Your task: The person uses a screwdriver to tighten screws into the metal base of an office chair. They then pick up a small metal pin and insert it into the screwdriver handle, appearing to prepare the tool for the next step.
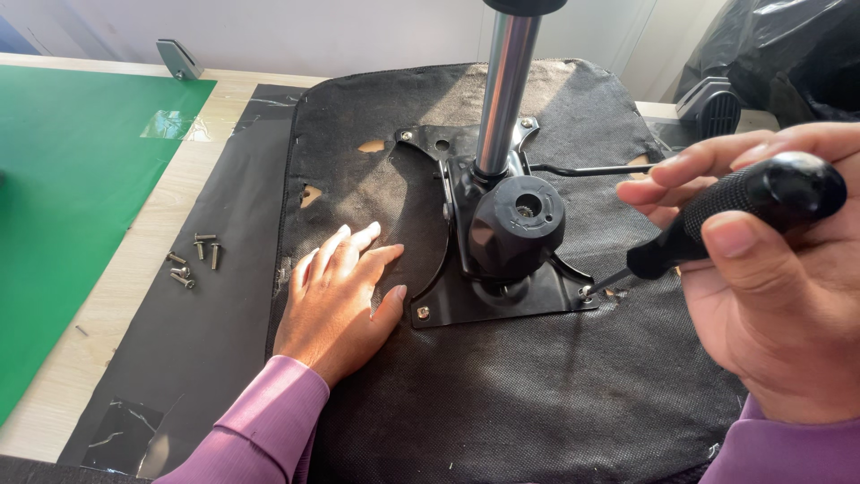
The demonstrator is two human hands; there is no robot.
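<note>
Gripping the black-handled screwdriver (717, 215), my right hand (770, 296) has its fingers clamped around the textured handle, and the tip meets a screw (585, 290) at the near right corner of the black metal plate (502, 305). That plate sits on the upturned underside of a seat (502, 394) covered in black fabric, and a chrome column (503, 90) with a black knob (518, 224) at its base rises from the middle of it. My left hand (345, 296) lies flat and open on the fabric, fingers spread, holding nothing, its fingertips touching the plate's left edge. Well apart to the left I see loose screws (193, 262) on a black sheet (197, 358), then bare wooden table (125, 269) and a green mat (72, 197). A black plastic bag (788, 45) fills the far right corner.
</note>
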